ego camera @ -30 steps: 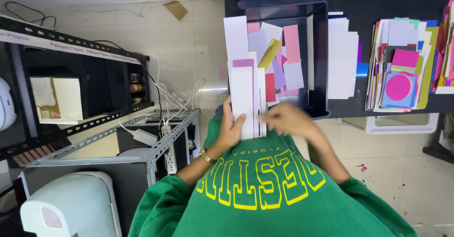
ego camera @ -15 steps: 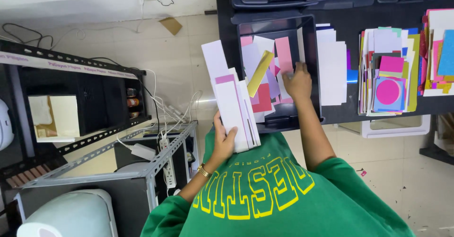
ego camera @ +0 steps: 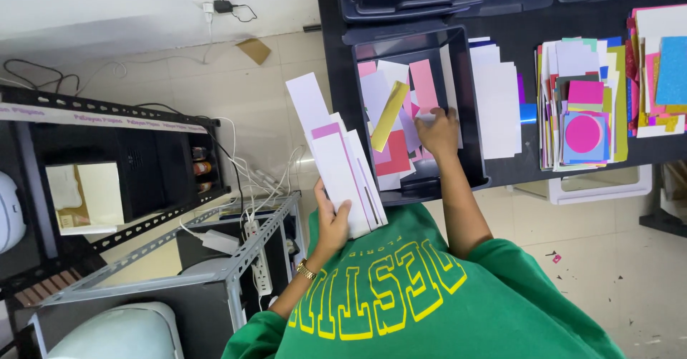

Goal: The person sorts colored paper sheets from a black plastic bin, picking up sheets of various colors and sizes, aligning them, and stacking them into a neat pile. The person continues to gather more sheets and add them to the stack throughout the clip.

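White and pink paper strips (ego camera: 343, 176) sit fanned in the left hand (ego camera: 330, 223), whose grip is closed around the lower end of the bundle, thumb across the front, holding it up just off the near-left corner of the black desk (ego camera: 515, 169). The right hand (ego camera: 438, 131) reaches into the black tray (ego camera: 469, 94) and rests on the loose cards inside; its fingers are bent down onto a pale piece, but whether they have pinched it cannot be told. By the look of it the sorting is partway: a fair handful is already gathered, while the tray holds a scatter of pink, red, white and yellow pieces not yet picked. Beside the tray lies a white stack (ego camera: 497, 98), and farther right a mixed coloured pile (ego camera: 581, 108) with a pink circle on top, both untouched by either hand.
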